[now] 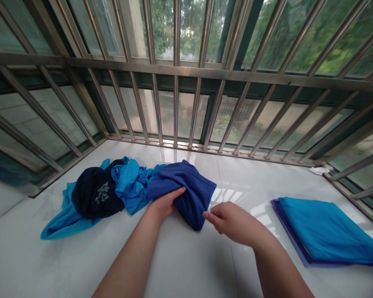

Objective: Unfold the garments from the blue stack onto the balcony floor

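A royal-blue garment, with a straight hemmed edge on its right, is lifted slightly above the white tiled surface. My left hand is closed on its near side, thumb lying on top of the cloth. At the garment's lower right edge, my right hand is pinched, its fingertips against the hem. Left of these lies a crumpled heap: a bright blue cloth and a black garment with a pale printed design. The exact kind of the royal-blue garment does not show.
Folded bright blue cloth lies on a purple-blue folded piece at the right. Metal window bars run along the back and both sides. A small white scrap rests in the far right corner.
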{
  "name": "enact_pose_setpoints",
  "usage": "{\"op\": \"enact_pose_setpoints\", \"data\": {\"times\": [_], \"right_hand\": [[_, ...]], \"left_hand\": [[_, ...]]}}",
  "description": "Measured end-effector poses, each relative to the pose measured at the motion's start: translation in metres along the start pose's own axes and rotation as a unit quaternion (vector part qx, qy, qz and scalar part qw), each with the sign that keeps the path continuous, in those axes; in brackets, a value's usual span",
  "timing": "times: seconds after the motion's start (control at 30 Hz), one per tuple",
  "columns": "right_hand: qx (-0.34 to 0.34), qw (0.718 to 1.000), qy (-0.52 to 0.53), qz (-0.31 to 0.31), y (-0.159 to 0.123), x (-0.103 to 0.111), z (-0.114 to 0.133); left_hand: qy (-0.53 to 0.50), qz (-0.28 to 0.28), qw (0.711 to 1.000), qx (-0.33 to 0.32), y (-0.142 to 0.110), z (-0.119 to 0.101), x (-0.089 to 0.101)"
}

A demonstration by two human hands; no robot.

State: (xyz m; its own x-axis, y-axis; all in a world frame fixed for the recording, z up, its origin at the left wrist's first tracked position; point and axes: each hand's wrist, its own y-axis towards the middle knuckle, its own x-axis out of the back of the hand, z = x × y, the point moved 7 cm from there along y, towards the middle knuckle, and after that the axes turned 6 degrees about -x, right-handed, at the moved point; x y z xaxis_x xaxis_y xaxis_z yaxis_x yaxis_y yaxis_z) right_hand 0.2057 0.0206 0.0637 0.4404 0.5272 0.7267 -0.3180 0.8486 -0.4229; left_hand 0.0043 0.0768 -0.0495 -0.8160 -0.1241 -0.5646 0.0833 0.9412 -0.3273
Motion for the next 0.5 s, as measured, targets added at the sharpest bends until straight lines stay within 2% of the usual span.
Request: {"op": "enact_pose_setpoints", "data": {"times": [0.07,0.1,0.17,0.2,0.27,0.33,0.4,0.5], "right_hand": [[-0.004,0.992,0.035,-0.125,0.002,0.02,-0.004],[0.01,0.981,0.063,-0.186,0.0,0.029,-0.004],[0.05,0.955,0.105,-0.271,-0.004,0.041,-0.001],[0.068,0.948,0.11,-0.29,-0.006,0.042,0.001],[0.085,0.952,0.084,-0.28,-0.005,0.037,0.007],[0.086,0.966,0.044,-0.241,-0.002,0.029,0.012],[0.082,0.973,0.014,-0.216,0.0,0.023,0.014],[0.081,0.969,0.0,-0.232,0.0,0.025,0.014]], "left_hand": [[0.059,0.067,0.996,-0.02,-0.006,-0.001,-0.004],[0.093,0.123,0.988,-0.03,-0.011,-0.003,-0.01],[0.16,0.261,0.951,-0.037,-0.027,-0.005,-0.023],[0.186,0.325,0.926,-0.032,-0.035,-0.006,-0.029],[0.221,0.42,0.88,-0.008,-0.049,-0.007,-0.038],[0.234,0.47,0.851,0.023,-0.055,-0.005,-0.042],[0.227,0.489,0.841,0.043,-0.054,-0.002,-0.043],[0.202,0.485,0.85,0.044,-0.047,0.003,-0.039]]}}
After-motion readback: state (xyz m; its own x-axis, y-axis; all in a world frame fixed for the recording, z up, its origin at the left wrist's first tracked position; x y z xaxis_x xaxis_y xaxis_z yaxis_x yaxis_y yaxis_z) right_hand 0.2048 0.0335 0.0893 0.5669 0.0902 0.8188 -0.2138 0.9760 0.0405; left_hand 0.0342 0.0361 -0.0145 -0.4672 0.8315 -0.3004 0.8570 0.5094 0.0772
